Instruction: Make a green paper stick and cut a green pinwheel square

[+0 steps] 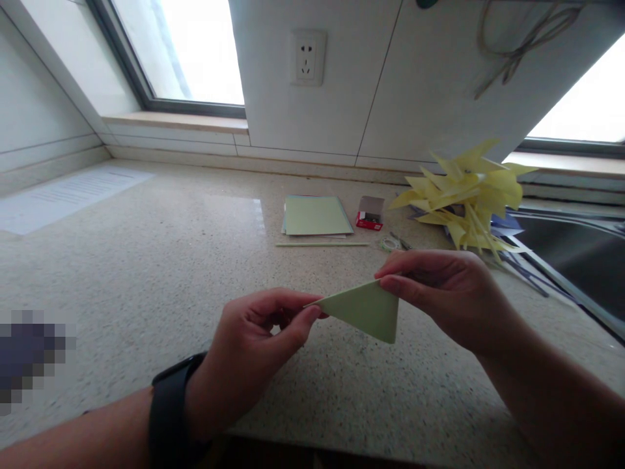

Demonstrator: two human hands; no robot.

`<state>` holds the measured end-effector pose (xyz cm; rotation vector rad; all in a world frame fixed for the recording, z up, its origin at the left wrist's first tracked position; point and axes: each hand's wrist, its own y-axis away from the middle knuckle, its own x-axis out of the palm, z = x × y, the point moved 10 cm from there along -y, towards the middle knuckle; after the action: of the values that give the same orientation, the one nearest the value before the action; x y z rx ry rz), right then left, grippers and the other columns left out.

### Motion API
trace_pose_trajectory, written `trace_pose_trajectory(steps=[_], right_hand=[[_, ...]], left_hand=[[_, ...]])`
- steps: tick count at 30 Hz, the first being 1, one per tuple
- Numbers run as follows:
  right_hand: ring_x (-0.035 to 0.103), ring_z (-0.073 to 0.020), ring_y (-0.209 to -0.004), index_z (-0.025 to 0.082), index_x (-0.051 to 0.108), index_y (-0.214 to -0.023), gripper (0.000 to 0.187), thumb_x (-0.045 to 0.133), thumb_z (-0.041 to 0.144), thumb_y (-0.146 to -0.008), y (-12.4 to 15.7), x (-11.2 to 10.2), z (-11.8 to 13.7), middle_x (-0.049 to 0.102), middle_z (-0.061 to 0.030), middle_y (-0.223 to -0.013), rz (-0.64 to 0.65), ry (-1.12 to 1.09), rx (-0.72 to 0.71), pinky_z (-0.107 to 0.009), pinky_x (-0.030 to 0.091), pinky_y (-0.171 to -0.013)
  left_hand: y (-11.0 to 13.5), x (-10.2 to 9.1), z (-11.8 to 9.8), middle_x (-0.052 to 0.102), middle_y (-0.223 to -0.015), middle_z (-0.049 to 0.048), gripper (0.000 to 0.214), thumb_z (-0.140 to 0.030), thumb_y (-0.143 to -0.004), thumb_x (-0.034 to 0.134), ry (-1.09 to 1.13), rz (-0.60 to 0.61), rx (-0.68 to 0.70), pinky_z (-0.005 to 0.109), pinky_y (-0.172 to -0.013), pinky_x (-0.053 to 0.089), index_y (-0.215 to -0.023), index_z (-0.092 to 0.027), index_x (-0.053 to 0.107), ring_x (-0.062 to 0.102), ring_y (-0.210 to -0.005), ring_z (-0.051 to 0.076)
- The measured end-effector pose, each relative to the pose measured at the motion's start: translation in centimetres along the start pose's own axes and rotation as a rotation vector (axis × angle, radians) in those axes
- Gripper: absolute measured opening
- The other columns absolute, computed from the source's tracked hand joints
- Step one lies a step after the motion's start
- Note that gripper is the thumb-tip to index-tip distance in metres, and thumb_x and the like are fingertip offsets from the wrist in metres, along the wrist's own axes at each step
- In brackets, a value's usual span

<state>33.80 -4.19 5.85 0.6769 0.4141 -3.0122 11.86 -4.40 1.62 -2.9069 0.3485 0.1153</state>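
A folded triangle of pale green paper (370,311) is held up above the speckled countertop (195,260). My left hand (266,348) pinches its left corner between thumb and fingers. At the upper right, my right hand (439,286) grips the paper's edge near another corner. One point of the triangle hangs downward between the hands. Beyond them lies a stack of square paper (318,215) with a pale green sheet on top. A thin pale stick (322,245) rests just in front of that stack.
Right of the stack stands an opened small red box (370,220) with dark small contents. A tape roll (390,243) lies nearby. Yellow paper pinwheels (463,195) are heaped beside the sink (581,260). A printed sheet (63,195) lies at the left.
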Motion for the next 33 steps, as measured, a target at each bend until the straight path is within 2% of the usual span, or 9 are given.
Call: trace_pose_trajectory(steps=[9,14,22,28,33], right_hand=[[0.070,-0.0183,-0.069,0.024,0.081,-0.085,0.019,0.083,0.041,-0.076,-0.3,0.5,0.2,0.077,-0.0050,-0.078,0.031,-0.056,-0.001,-0.027,0.057,-0.059],[0.070,-0.0172,-0.071,0.026,0.081,-0.086,0.015,0.078,0.040,-0.083,-0.3,0.9,0.2,0.077,-0.0039,-0.080,0.083,-0.109,0.005,-0.027,0.057,-0.062],[0.063,-0.0162,-0.065,0.023,0.079,-0.079,0.022,0.076,0.045,-0.084,-0.4,0.3,0.0,0.073,-0.0025,-0.072,0.016,-0.034,0.012,-0.029,0.051,-0.059],[0.066,-0.0153,-0.072,0.022,0.079,-0.090,0.022,0.075,0.043,-0.086,-0.4,2.2,-1.0,0.076,-0.0038,-0.086,0.159,-0.217,0.117,-0.027,0.053,-0.065],[0.059,-0.0120,-0.063,0.020,0.078,-0.080,0.023,0.074,0.042,-0.085,-0.3,1.9,-1.5,0.071,-0.0015,-0.074,0.122,-0.202,0.158,-0.024,0.046,-0.058]], left_hand=[[-0.2,-0.1,-0.2,0.070,-0.059,-0.0006,0.009,-0.021,-0.082,0.074,0.050,-0.013,0.001,0.015,-0.045,0.046,-0.087,-0.022,0.081,0.057,-0.050,0.009],[-0.2,-0.1,0.1,0.071,-0.062,-0.0010,0.008,-0.021,-0.083,0.072,0.086,-0.021,-0.011,0.014,-0.044,0.043,-0.086,-0.022,0.080,0.055,-0.049,0.008],[-0.5,0.0,-0.2,0.071,-0.064,0.0000,0.006,-0.023,-0.082,0.073,0.057,-0.020,-0.012,0.016,-0.043,0.043,-0.084,-0.021,0.078,0.054,-0.049,0.009],[-0.7,-0.3,0.8,0.062,-0.056,-0.0018,0.013,-0.031,-0.081,0.075,0.082,-0.048,-0.076,0.017,-0.042,0.041,-0.081,-0.018,0.076,0.051,-0.047,0.009],[-0.4,-0.5,2.5,0.060,-0.056,-0.0028,0.022,-0.041,-0.081,0.077,0.119,-0.057,-0.180,0.016,-0.042,0.037,-0.083,-0.019,0.076,0.046,-0.046,0.007]])
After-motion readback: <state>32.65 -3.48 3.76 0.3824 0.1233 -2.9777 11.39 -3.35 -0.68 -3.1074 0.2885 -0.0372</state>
